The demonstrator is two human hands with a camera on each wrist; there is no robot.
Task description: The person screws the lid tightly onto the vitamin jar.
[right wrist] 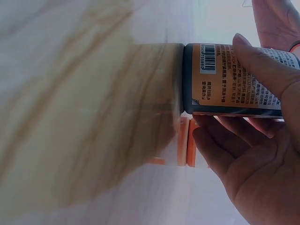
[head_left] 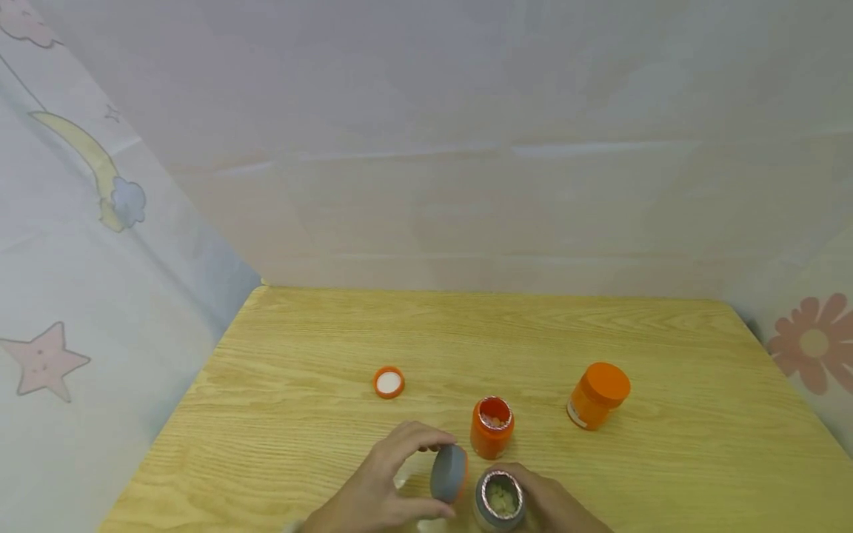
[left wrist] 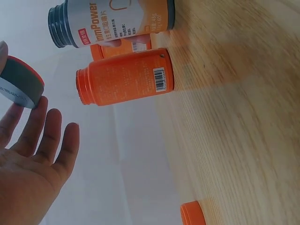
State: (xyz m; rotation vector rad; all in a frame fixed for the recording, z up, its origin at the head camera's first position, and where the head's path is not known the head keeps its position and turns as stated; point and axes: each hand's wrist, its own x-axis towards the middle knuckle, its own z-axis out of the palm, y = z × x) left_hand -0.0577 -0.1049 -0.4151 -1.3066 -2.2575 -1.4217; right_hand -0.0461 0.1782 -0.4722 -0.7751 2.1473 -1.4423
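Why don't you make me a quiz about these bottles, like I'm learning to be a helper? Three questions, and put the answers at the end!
1. True or false: the right hand is holding the open gray bottle.
2. Which one has its lid on? A) the gray bottle; B) the orange bottle; C) the orange jar.
3. How many caps are off, and where is each?

Key:
1. True.
2. C.
3. Two: the gray cap in the left hand's fingers, and the orange cap on the table.

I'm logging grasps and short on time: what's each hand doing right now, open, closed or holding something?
Left hand: holding the gray lid between fingers and thumb.
Right hand: gripping the open gray bottle.
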